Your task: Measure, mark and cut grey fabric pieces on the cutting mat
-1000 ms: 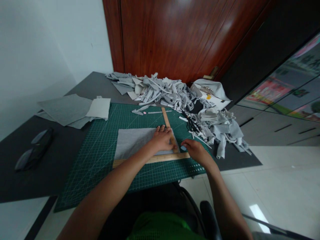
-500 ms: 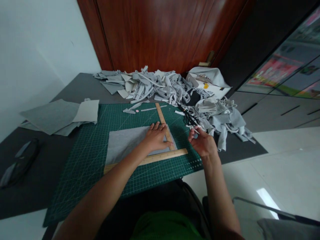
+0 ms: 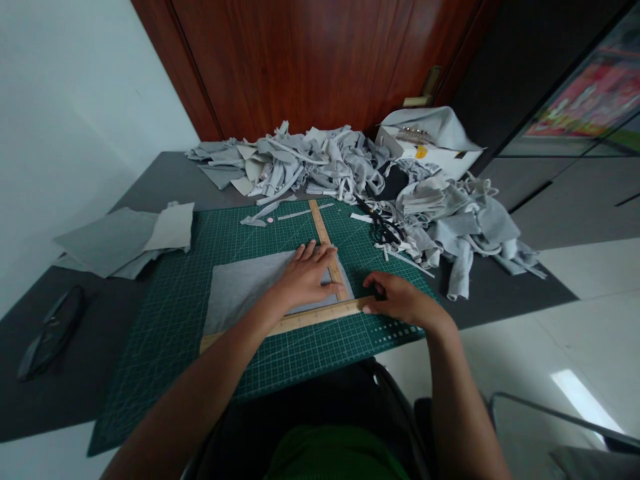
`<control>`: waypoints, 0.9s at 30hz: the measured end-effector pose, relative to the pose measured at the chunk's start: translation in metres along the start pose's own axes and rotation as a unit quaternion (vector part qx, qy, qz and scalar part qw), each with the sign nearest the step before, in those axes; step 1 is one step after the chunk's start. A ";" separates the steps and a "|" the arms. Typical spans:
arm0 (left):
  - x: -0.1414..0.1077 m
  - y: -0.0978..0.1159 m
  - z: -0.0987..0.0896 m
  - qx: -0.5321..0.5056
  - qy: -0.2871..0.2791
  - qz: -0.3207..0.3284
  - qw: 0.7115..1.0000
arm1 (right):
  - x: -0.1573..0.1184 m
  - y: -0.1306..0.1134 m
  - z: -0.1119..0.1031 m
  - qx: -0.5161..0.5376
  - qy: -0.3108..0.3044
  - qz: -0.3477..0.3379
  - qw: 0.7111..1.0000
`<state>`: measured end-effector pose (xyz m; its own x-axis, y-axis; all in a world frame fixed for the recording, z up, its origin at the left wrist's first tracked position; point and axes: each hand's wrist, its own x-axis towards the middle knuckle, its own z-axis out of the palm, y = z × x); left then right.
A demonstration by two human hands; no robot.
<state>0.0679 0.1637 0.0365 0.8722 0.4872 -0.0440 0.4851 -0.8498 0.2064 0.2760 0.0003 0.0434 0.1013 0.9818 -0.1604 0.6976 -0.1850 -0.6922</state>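
Note:
A piece of light grey fabric (image 3: 240, 283) lies flat on the green cutting mat (image 3: 155, 360). My left hand (image 3: 305, 277) rests on it with the fingers spread, the fingertips and thumb reaching an upright wooden ruler (image 3: 320, 223). Along the fabric's near edge runs a second wooden ruler (image 3: 315, 315), partly hidden under my left forearm. Its right end sits at the thumb and curled fingers of my right hand (image 3: 395, 298), which pinch or press it there. Whether the two rulers are joined I cannot tell.
Black-handled scissors (image 3: 383, 227) lie among thin strips at the mat's right. Grey fabric scraps (image 3: 320, 163) heap along the back, with more scraps (image 3: 460, 227) on the right. A white box (image 3: 435, 150) stands behind. Fabric sheets (image 3: 113, 237) and a dark pouch-like thing (image 3: 53, 333) lie left.
My right hand has let go of a small pale scrap near the scissors and come down and toward me to the ruler's right end. My left hand has stayed put. The view has shifted slightly.

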 end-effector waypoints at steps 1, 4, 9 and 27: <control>0.000 0.000 0.001 0.000 -0.001 0.000 1.000 | -0.002 -0.001 -0.001 -0.017 0.001 0.001 1.000; -0.001 0.000 0.002 -0.004 -0.002 -0.001 1.000 | -0.006 -0.004 -0.001 -0.046 -0.009 0.007 0.999; -0.005 0.001 -0.002 -0.003 0.002 0.007 1.000 | -0.008 -0.011 0.002 -0.043 -0.021 0.014 0.999; -0.053 0.067 0.016 0.121 0.159 0.017 0.980 | 0.003 0.008 0.009 -0.038 -0.084 0.005 0.996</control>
<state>0.0550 0.0776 0.0372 0.8425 0.4638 0.2740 0.4909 -0.8704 -0.0360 0.2752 0.0016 0.0312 -0.0076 0.9578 -0.2875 0.7491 -0.1849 -0.6361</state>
